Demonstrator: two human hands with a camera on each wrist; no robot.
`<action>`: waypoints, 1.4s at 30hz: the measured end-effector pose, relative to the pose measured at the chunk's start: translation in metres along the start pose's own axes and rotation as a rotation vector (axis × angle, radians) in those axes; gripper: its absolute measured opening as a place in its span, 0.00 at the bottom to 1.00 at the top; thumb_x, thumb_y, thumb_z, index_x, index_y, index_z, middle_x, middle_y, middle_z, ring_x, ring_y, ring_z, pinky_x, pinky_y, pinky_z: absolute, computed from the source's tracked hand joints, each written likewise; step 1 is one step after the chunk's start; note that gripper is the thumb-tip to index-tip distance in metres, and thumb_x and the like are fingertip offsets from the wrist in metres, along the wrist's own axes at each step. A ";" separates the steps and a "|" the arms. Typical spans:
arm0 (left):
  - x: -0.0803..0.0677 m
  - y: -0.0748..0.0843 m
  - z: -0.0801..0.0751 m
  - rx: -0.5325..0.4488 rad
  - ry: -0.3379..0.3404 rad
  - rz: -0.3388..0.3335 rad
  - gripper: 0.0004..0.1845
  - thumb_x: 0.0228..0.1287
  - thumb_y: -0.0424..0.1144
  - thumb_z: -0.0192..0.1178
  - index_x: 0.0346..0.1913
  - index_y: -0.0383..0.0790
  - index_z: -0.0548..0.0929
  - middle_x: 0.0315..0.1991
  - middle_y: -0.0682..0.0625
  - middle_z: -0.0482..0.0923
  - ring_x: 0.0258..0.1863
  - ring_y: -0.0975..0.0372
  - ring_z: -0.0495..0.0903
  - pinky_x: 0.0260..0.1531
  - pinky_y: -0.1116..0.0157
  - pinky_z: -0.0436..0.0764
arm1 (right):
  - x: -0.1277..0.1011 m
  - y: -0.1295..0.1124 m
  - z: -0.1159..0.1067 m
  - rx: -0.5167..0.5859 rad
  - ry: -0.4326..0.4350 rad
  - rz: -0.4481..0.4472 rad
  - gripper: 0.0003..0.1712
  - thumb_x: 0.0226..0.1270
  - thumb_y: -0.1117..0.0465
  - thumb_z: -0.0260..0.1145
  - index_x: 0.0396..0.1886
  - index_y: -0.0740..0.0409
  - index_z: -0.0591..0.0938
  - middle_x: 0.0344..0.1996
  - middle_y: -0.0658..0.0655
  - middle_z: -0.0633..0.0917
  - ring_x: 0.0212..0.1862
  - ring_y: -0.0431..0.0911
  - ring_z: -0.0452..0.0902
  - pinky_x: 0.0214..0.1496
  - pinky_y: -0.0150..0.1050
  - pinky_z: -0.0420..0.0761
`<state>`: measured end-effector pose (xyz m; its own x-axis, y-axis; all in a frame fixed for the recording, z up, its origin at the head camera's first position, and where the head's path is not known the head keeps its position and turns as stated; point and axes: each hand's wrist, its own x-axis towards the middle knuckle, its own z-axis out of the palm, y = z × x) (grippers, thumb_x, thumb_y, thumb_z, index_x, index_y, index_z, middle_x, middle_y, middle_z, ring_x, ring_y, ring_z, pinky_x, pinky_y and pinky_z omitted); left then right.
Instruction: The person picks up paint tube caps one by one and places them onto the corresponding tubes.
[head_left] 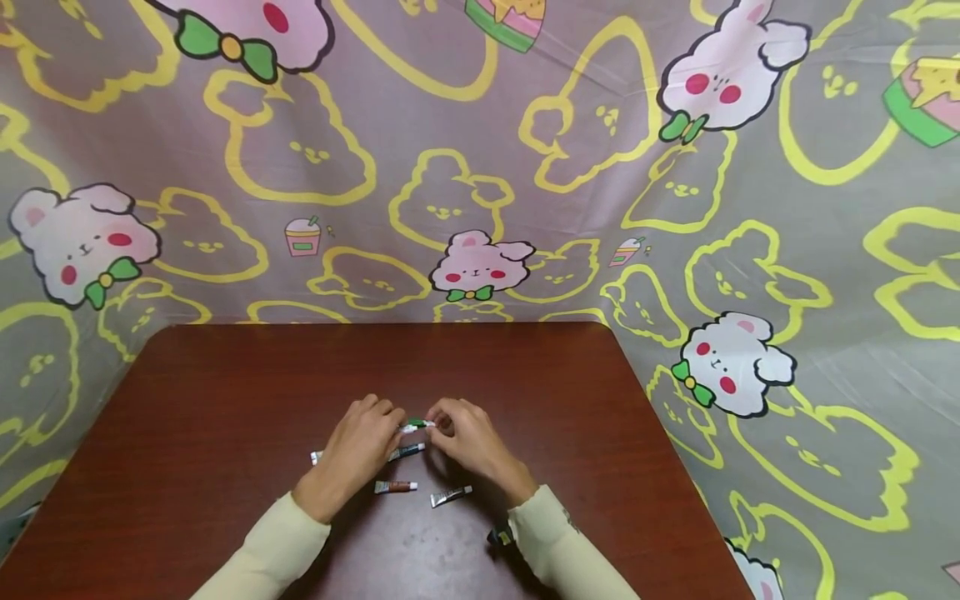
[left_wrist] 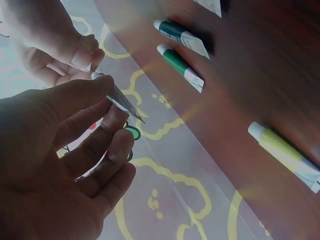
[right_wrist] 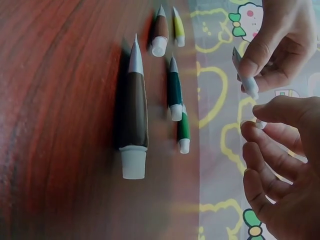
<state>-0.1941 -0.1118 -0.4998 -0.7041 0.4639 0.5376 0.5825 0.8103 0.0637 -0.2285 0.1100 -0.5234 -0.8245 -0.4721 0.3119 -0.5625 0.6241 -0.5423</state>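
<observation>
My left hand (head_left: 356,450) pinches a small white-and-silver paint tube (right_wrist: 245,77) between thumb and fingers, its nozzle toward the other hand. Thumb and index finger of my right hand (head_left: 474,440) grip a small white cap (right_wrist: 260,123), held just apart from the nozzle in the right wrist view. A green paint tube (left_wrist: 175,63) lies on the table beyond the hands, beside a dark green paint tube (left_wrist: 181,38). Part of a yellow paint tube (left_wrist: 285,152) is covered by the left hand in the head view.
Nearer the body lie a brown paint tube (head_left: 395,487) and a blackish paint tube (head_left: 451,497) on the reddish-brown table (head_left: 247,383). A dark object (head_left: 499,536) sits beside the right sleeve. Patterned cloth (head_left: 360,175) hangs behind the table and along its sides.
</observation>
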 end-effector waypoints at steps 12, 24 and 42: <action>-0.001 0.011 0.001 -0.013 -0.007 -0.002 0.12 0.55 0.36 0.82 0.35 0.42 0.87 0.33 0.50 0.86 0.35 0.54 0.77 0.39 0.55 0.80 | -0.009 -0.004 -0.001 0.041 0.019 -0.050 0.06 0.72 0.61 0.76 0.45 0.55 0.90 0.40 0.52 0.91 0.42 0.42 0.87 0.46 0.30 0.85; -0.002 0.012 0.002 -0.011 -0.012 0.011 0.12 0.56 0.38 0.82 0.37 0.43 0.87 0.35 0.51 0.86 0.36 0.55 0.77 0.40 0.56 0.79 | -0.013 -0.004 0.002 0.063 0.025 -0.087 0.06 0.71 0.60 0.78 0.43 0.56 0.90 0.37 0.52 0.90 0.40 0.43 0.85 0.44 0.37 0.88; -0.002 0.012 0.001 -0.010 -0.007 0.055 0.12 0.56 0.37 0.82 0.35 0.44 0.86 0.33 0.52 0.85 0.37 0.55 0.78 0.42 0.56 0.80 | -0.012 -0.003 0.004 0.164 0.002 -0.084 0.07 0.70 0.60 0.78 0.44 0.56 0.89 0.37 0.52 0.91 0.40 0.39 0.86 0.45 0.32 0.88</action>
<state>-0.1865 -0.1027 -0.5013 -0.6735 0.5101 0.5350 0.6246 0.7798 0.0427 -0.2165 0.1115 -0.5291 -0.7755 -0.5167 0.3627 -0.6117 0.4731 -0.6340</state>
